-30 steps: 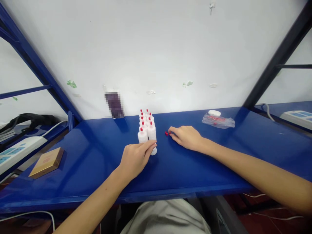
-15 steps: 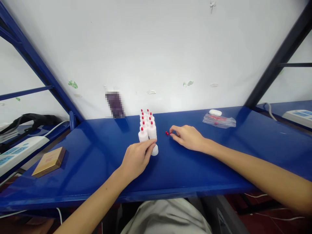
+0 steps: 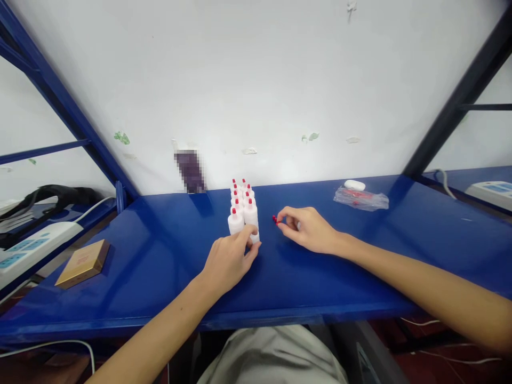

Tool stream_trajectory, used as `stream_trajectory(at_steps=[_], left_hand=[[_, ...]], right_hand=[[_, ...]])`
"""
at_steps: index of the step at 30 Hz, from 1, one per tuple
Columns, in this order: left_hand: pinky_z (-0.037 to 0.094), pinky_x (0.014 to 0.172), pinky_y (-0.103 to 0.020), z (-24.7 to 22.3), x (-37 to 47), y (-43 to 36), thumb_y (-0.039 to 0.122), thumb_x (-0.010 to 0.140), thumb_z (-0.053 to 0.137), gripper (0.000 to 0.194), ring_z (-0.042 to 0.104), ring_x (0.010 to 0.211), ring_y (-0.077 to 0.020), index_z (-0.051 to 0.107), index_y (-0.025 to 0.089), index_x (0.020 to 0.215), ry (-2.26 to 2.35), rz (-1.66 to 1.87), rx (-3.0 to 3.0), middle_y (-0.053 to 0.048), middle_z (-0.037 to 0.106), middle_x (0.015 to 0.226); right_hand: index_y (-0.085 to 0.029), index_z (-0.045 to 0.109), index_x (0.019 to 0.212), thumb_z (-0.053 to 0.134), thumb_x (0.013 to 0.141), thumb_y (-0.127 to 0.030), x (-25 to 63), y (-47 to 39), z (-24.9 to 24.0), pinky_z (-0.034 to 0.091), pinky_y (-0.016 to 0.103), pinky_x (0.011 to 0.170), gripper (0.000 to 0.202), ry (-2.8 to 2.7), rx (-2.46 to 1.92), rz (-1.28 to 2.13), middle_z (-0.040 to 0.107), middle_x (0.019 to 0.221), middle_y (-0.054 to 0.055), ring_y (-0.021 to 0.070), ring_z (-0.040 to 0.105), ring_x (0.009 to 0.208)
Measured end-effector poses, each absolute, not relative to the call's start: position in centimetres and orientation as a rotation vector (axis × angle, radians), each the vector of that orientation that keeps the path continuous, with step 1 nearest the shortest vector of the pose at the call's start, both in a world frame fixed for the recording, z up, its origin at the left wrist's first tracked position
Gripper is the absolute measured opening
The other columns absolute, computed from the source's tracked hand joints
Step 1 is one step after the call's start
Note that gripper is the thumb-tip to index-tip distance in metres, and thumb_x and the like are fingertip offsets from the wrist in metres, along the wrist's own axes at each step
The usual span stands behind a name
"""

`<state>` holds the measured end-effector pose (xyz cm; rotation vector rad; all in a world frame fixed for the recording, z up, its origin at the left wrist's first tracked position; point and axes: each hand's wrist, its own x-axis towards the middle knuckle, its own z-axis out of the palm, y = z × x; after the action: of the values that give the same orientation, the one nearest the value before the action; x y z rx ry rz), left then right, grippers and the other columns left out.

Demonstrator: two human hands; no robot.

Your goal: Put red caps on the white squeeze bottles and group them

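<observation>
Two rows of white plastic bottles (image 3: pixel 236 223) with pointed red caps stand upright on the blue table (image 3: pixel 172 234). My left hand (image 3: pixel 229 257) is at the near end of the right-hand row. Its thumb and fingers are closed around a white bottle (image 3: pixel 255 237), whose top my fingers hide. To the right of the rows, my right hand (image 3: pixel 308 228) rests low over the table, thumb and forefinger pinched at a small red cap (image 3: pixel 277 223). Beside those fingertips lies another loose red cap (image 3: pixel 274 218).
At the back right are a clear plastic bag (image 3: pixel 362 199) with red pieces inside and a white rounded case (image 3: pixel 354 185). A gold box (image 3: pixel 82 263) lies on the left, near a white power strip (image 3: pixel 38 246). Blue metal posts (image 3: pixel 86 120) flank the table.
My left hand has brought its bottle forward, close against the row, and its fingers now sit lower around it. My right hand has shifted slightly at the red caps.
</observation>
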<state>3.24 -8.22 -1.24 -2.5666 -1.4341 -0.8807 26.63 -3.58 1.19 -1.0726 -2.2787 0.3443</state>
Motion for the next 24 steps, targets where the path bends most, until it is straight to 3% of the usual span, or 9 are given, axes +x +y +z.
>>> stream_trajectory(at_steps=[4,9,12,16,21,24], left_hand=[[0.044,0.054,-0.02,-1.1,3.3,-8.8,0.022,0.093,0.055,0.014,0.061,0.056,-0.0087,0.052,0.022,0.106,-1.256,-1.036,-2.595,0.003,0.07,0.085],[0.051,0.061,-0.02,-0.5,3.8,-9.6,0.02,0.093,0.056,0.027,0.067,0.077,-0.0117,0.055,0.021,0.12,-0.84,-1.014,-2.725,-0.003,0.069,0.099],[0.052,0.061,-0.02,-0.5,3.9,-9.5,0.02,0.094,0.058,0.025,0.065,0.075,-0.0106,0.059,0.019,0.119,-0.755,-1.067,-2.664,-0.004,0.069,0.098],[0.051,0.062,-0.019,-0.9,3.8,-9.3,0.018,0.091,0.063,0.02,0.063,0.07,-0.0089,0.065,0.019,0.111,-0.657,-1.223,-2.589,-0.004,0.068,0.091],[0.049,0.061,-0.019,-0.2,4.9,-9.5,0.019,0.087,0.069,0.008,0.059,0.065,-0.008,0.069,0.017,0.095,-0.808,-1.464,-2.644,0.0,0.067,0.08],[0.043,0.054,-0.018,0.8,6.6,-9.8,0.021,0.084,0.072,0.005,0.052,0.055,-0.0064,0.069,0.017,0.084,-1.042,-1.477,-2.753,0.004,0.064,0.067]], right_hand=[[-0.016,0.064,0.082,0.061,0.084,-0.029,26.0,-4.9,1.5,0.044,0.025,0.062,0.013,-2.17,-0.905,0.688,0.061,0.078,0.002,0.0118,0.052,0.064],[-0.014,0.061,0.084,0.063,0.081,-0.028,25.2,-6.2,1.6,0.043,0.02,0.05,0.014,-2.087,-0.866,1.327,0.057,0.06,-0.003,0.0085,0.05,0.051],[-0.014,0.06,0.089,0.064,0.08,-0.026,25.2,-6.4,1.5,0.042,0.019,0.044,0.015,-2.046,-0.817,1.534,0.057,0.054,-0.005,0.0082,0.05,0.044],[-0.013,0.061,0.091,0.064,0.084,-0.034,25.5,-6.2,1.5,0.037,0.02,0.041,0.023,-2.043,-0.732,1.612,0.058,0.055,-0.003,0.0083,0.048,0.041],[-0.012,0.061,0.08,0.048,0.093,-0.046,25.6,-6.1,1.6,0.043,0.026,0.058,0.038,-2.043,-0.565,1.448,0.057,0.093,0.006,0.0089,0.051,0.06],[-0.015,0.054,0.079,0.036,0.097,-0.054,25.5,-6.2,1.2,0.042,0.027,0.061,0.046,-2.066,-0.583,1.407,0.053,0.087,0.004,0.0117,0.048,0.066]])
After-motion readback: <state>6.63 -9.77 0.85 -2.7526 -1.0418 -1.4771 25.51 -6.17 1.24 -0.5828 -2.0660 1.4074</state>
